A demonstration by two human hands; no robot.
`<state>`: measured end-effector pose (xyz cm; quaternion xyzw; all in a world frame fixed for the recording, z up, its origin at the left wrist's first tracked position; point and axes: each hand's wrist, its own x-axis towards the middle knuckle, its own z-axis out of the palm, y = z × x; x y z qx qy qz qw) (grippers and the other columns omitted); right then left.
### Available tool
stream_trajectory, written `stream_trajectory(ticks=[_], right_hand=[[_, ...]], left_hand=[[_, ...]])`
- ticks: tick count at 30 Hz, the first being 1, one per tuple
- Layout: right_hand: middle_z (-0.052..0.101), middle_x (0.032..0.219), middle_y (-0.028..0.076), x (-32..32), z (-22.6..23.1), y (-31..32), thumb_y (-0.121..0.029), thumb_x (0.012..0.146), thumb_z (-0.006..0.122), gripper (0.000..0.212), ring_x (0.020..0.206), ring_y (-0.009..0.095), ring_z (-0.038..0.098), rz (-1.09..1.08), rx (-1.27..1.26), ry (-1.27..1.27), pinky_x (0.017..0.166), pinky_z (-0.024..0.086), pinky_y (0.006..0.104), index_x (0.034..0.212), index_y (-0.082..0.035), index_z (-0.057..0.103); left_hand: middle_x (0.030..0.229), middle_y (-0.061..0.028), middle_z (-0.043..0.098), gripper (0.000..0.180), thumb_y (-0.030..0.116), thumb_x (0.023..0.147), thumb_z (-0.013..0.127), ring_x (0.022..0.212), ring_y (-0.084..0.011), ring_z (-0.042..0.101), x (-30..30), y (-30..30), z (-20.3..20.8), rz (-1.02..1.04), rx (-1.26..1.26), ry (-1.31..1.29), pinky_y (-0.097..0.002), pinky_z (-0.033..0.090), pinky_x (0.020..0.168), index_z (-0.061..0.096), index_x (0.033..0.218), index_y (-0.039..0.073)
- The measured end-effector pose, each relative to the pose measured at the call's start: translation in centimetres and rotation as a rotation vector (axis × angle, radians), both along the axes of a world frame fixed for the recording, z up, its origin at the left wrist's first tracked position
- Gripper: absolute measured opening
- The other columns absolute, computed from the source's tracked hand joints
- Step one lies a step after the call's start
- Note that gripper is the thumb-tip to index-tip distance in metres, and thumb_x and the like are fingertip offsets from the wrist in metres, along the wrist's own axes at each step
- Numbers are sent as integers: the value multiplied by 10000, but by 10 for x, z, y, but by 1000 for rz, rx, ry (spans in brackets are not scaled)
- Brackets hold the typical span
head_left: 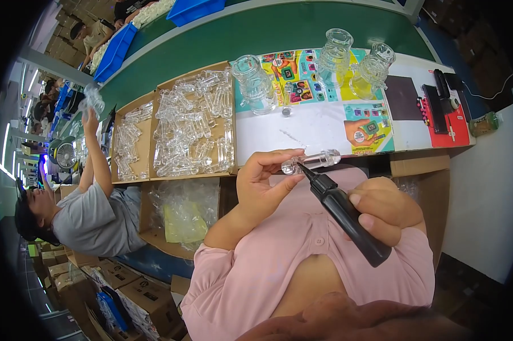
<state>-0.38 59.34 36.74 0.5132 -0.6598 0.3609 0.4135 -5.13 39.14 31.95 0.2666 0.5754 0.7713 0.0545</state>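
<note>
Between the thumb and fingers of my left hand [262, 184] is a clear plastic tube piece [323, 159] with a round end, held level above the table's near edge. My right hand [384, 213] grips a black squeeze bottle [350, 219] with a narrow pointed nozzle. The bottle is tilted, and its tip meets or nearly meets the round end of the clear piece; I cannot tell which. Beyond my hands stand clear cup-like assemblies, one at the left [255, 82], one in the middle [333, 57] and one at the right [373, 71]. A small round metallic-looking piece [286, 112] lies near them.
A cardboard tray [232, 122] of several clear tube pieces lies to the left. At the right are a black phone-like object [435, 108] and a jar [484, 124]. A co-worker in a grey shirt [100, 219] sits at left, raising a clear piece. Blue bins [115, 54] stand farther back.
</note>
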Motion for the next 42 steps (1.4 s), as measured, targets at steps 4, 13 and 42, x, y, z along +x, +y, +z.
stream_trajectory(ticks=[4,13,42], right_hand=[[532,829,213,2,-4,-1,-28,680,588,279,594,244,549,-35,-2,17,479,454,299,914,46,455],[517,868,165,11,0,14,-154,728,696,584,641,241,559,-96,143,-263,525,473,344,1153,-14,321],[552,1010,129,-75,-149,249,13,771,561,305,902,235,557,-73,-1620,-918,777,477,333,1063,31,476]], left_hand=[[1056,-234,553,359,-81,699,650,1001,-280,556,-1,-1,-4,76,-76,169,-352,445,871,455,988,4],[1030,-227,578,358,-118,663,652,958,-281,583,-4,1,-5,255,-269,449,-338,459,830,505,969,-6],[1039,-175,555,348,28,777,582,913,-197,570,-34,46,-47,-210,78,-625,-317,469,824,444,1094,-5]])
